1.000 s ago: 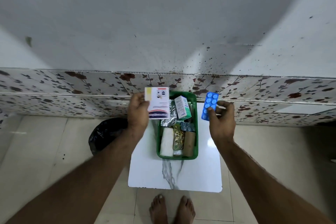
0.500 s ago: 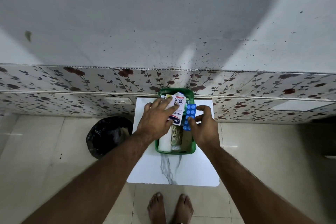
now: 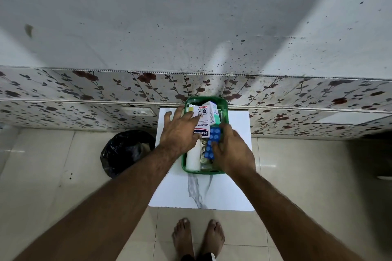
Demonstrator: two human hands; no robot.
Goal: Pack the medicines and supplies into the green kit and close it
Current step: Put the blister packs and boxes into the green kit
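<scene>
Movement since the earlier frames: both hands have come down from table height into the green kit (image 3: 224,106). Black bag (image 3: 125,150) sits on the floor left of the white table (image 3: 199,193), clear of its edge. Left hand (image 3: 180,131) lies flat, fingers spread, pressing the white box (image 3: 200,122) onto the kit's contents. Right hand (image 3: 233,150) pinches the blue blister pack (image 3: 212,143), now lowered over the kit's middle. Kit stands at the table's far edge by the wall; bare tabletop remains on the near side.
</scene>
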